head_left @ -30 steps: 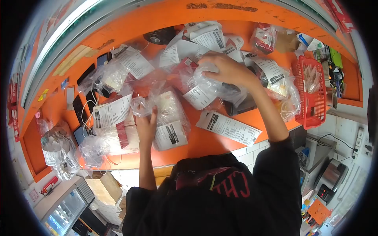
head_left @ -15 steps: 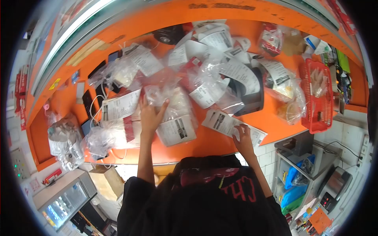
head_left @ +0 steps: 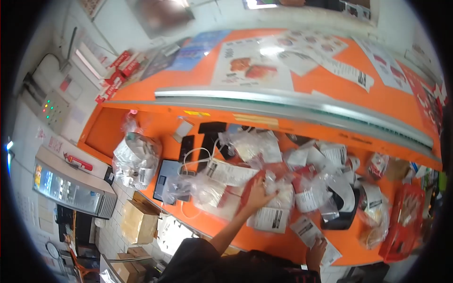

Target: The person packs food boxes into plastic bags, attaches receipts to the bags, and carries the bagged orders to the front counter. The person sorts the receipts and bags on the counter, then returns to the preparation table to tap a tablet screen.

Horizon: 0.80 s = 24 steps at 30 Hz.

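Observation:
My left hand (head_left: 257,194) rests on a clear plastic bag (head_left: 284,194), its fingers apart. A printed receipt (head_left: 268,220) lies on the near side of that bag. At the counter's near edge, the fingers of my right hand (head_left: 316,251) are closed on a long paper receipt (head_left: 306,229) lying on the orange surface. More bagged packages, one with a receipt (head_left: 230,173) on top, are to the left of my left hand. A black receipt printer (head_left: 347,220) stands beyond my right hand, partly covered by paper and plastic.
The orange counter (head_left: 264,243) has a raised shelf with a metal edge (head_left: 292,104) behind it. A red basket (head_left: 394,240) is at the right. A tablet (head_left: 166,177), phones, white cables and a filled plastic bag (head_left: 137,162) are at the left; a cardboard box (head_left: 139,221) is below.
The view has swung up and left, bringing the shelf top and fridge further into sight. My left hand stays at the bag and my right hand at the receipt.

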{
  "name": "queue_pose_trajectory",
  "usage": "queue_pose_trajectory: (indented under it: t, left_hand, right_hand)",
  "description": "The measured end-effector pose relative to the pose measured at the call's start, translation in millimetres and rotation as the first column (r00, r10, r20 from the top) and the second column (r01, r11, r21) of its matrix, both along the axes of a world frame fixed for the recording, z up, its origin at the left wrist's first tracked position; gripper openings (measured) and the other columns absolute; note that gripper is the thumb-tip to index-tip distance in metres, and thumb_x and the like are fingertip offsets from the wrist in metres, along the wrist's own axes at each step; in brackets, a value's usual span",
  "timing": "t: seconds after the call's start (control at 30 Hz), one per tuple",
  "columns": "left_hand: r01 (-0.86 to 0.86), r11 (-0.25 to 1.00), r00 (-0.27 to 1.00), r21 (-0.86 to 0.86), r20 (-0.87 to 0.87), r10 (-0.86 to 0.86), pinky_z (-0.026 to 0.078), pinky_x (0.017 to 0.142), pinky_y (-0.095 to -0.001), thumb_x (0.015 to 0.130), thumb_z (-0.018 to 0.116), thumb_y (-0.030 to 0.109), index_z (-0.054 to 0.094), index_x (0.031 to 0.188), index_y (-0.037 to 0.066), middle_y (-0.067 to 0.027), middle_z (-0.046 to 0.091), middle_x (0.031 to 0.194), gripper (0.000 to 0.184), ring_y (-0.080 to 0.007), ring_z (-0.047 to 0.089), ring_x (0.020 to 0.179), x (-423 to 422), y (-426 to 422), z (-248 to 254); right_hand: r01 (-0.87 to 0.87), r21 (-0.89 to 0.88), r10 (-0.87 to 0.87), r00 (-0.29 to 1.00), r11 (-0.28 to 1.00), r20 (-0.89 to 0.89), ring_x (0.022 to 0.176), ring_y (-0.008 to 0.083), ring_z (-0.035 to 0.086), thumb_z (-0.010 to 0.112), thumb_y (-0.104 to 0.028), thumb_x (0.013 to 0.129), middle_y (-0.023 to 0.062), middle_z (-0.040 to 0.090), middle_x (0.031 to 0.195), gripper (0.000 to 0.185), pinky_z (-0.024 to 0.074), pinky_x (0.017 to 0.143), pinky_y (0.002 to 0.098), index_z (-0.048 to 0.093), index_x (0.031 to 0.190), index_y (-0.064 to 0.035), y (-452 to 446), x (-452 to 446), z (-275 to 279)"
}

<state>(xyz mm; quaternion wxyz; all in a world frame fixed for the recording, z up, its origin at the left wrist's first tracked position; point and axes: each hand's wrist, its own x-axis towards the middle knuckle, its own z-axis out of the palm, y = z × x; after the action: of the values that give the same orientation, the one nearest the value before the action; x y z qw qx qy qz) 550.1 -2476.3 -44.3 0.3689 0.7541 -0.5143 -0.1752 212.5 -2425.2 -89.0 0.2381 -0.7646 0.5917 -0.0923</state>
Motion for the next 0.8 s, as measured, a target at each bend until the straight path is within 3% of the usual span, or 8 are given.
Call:
queue_pose_trajectory:
  t: [0.07, 0.13, 0.2, 0.23, 0.8]
  left_hand:
    - [-0.037, 0.999, 0.996, -0.017, 0.085, 0.038, 0.032, 0.093, -0.0451, 0.072, 0.059, 0.048, 0.054, 0.106, -0.003, -0.0230, 0.040, 0.117, 0.062, -0.0410, 0.038, 0.109, -3.0, 0.9, -3.0]
    - [-0.065, 0.998, 0.986, -0.023, 0.154, 0.068, 0.034, 0.091, -0.0443, 0.072, 0.060, 0.046, 0.056, 0.103, -0.003, -0.0226, 0.042, 0.112, 0.058, -0.0396, 0.041, 0.105, -1.1, 0.6, -6.5]
    - [-0.020, 0.996, 0.981, -0.086, -0.196, 0.003, 0.036, 0.090, -0.0402, 0.072, 0.062, 0.043, 0.055, 0.103, -0.002, -0.0222, 0.041, 0.114, 0.055, -0.0373, 0.044, 0.105, -1.3, 0.4, 1.1]
    - [0.001, 0.999, 0.957, -0.033, -0.292, -0.011, 0.036, 0.091, -0.0380, 0.072, 0.063, 0.040, 0.054, 0.103, -0.004, -0.0228, 0.041, 0.115, 0.055, -0.0363, 0.045, 0.105, -0.6, 1.0, 4.7]
    - [0.041, 0.998, 0.958, 0.038, -0.285, -0.029, 0.030, 0.099, -0.0368, 0.073, 0.060, 0.047, 0.050, 0.114, -0.003, -0.0317, 0.028, 0.131, 0.065, -0.0407, 0.035, 0.119, 5.7, 1.2, -10.9]
  right_hand:
    - [0.023, 0.017, -0.020, 0.988, 1.000, -0.156, 0.107, 0.0389, 0.038, 0.059, -0.002, 0.067, 0.0213, 0.039, 0.112, 0.044, 0.0365, 0.085, 0.0473, 0.042, 0.107, -0.0002, 4.0, -1.1, -9.2]
    - [0.008, 0.032, -0.003, 0.989, 0.999, -0.149, 0.106, 0.0387, 0.037, 0.060, -0.001, 0.066, 0.0208, 0.037, 0.111, 0.046, 0.0370, 0.084, 0.0467, 0.041, 0.107, 0.0007, 2.7, -3.7, -9.1]
    - [-0.002, 0.055, 0.011, 0.989, 0.998, -0.149, 0.106, 0.0385, 0.036, 0.061, 0.000, 0.064, 0.0203, 0.035, 0.109, 0.047, 0.0376, 0.083, 0.0460, 0.040, 0.106, 0.0016, 3.2, -4.6, -11.1]
    - [-0.013, 0.029, 0.018, 0.989, 0.999, -0.149, 0.105, 0.0383, 0.036, 0.061, 0.000, 0.064, 0.0201, 0.035, 0.109, 0.046, 0.0377, 0.083, 0.0460, 0.040, 0.106, 0.0014, 4.1, -6.2, -13.7]
    - [0.009, 0.029, -0.002, 0.967, 1.000, -0.253, 0.106, 0.0376, 0.035, 0.063, 0.000, 0.065, 0.0209, 0.033, 0.111, 0.047, 0.0377, 0.083, 0.0448, 0.039, 0.105, 0.0018, 6.1, -5.4, -28.1]
